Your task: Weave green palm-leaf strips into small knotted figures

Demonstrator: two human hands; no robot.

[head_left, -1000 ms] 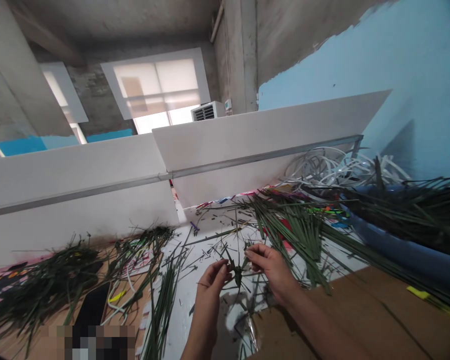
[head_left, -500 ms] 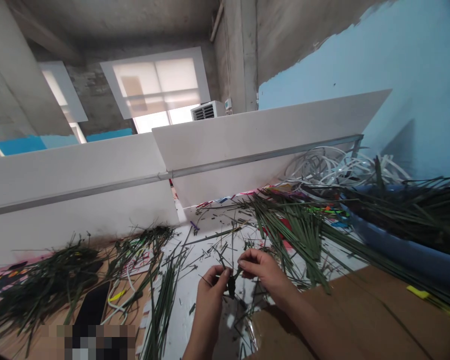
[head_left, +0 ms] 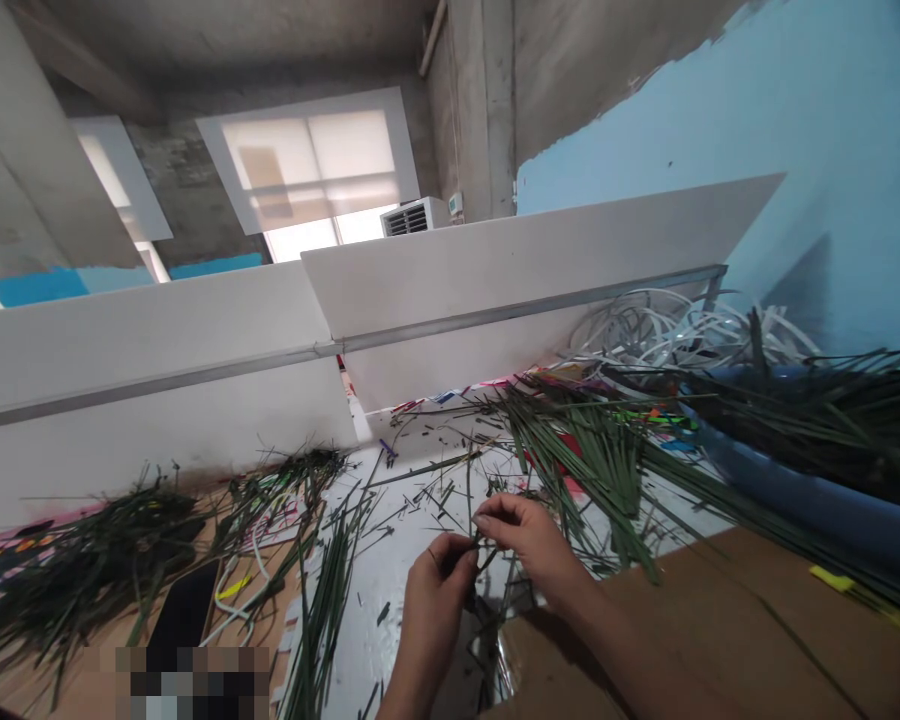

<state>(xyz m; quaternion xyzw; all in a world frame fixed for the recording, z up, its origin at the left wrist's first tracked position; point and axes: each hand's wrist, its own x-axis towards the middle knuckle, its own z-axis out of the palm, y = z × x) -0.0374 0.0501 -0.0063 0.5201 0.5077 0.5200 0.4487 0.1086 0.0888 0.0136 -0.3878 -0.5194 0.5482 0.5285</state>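
Note:
My left hand (head_left: pixel 436 592) is closed in a pinch over the white tabletop, holding green leaf strips (head_left: pixel 470 490). One long, thin strip stands up between the two hands and points away from me. Close beside it on the right, my right hand (head_left: pixel 531 545) pinches the same strips with thumb and forefinger. The fingers cover most of the spot where the strips meet, and short ends stick out below. Leaf scraps (head_left: pixel 439 490) lie scattered on the table beyond the hands.
Long green leaves (head_left: pixel 600 460) are fanned out at the right, beside a blue tub (head_left: pixel 802 500) heaped with more. A leaf bundle (head_left: pixel 326 610) lies left of my hands. Further left are a phone (head_left: pixel 184 610) and a white cable (head_left: pixel 232 605). Brown cardboard (head_left: pixel 720 620) covers the front right.
My left hand has moved slightly right, its fingers curling over the dark green leaf piece that showed below them before. My right hand stays almost in place, still pinching.

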